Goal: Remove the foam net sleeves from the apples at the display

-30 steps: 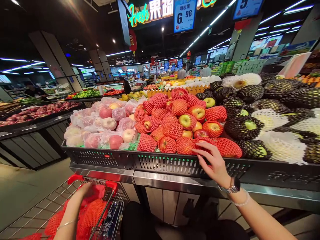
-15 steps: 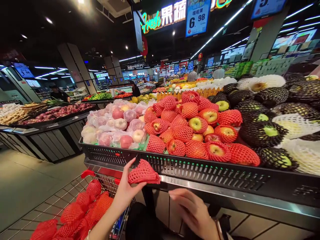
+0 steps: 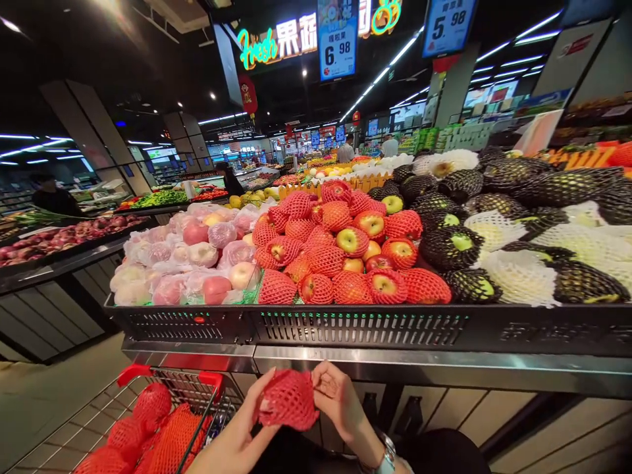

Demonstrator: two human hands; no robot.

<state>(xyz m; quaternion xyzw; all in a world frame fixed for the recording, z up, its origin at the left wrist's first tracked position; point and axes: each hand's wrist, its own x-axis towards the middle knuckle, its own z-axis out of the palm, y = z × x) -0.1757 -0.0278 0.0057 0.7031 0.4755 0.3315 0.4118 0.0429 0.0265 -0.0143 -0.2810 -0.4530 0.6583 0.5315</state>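
Both my hands hold one red foam net sleeve (image 3: 289, 398) low in front of the fruit stand. My left hand (image 3: 244, 428) grips its left side with fingers curled. My right hand (image 3: 340, 401), with a watch on the wrist, pinches its right edge. Whether an apple is inside the sleeve I cannot tell. Above it, a pile of apples in red net sleeves (image 3: 340, 257) fills the black display crate (image 3: 345, 326). A shopping cart (image 3: 162, 421) at lower left holds several more red sleeves.
Bagged pale apples (image 3: 192, 257) lie left of the red pile; fruit in black and white nets (image 3: 518, 224) lies to the right. A steel ledge (image 3: 395, 362) runs under the crate. Price signs (image 3: 338, 39) hang overhead. More produce stands and people are further back.
My right hand left the apple pile and came down. My left hand lifted a red sleeve out of the cart. Both hands now meet on that sleeve.
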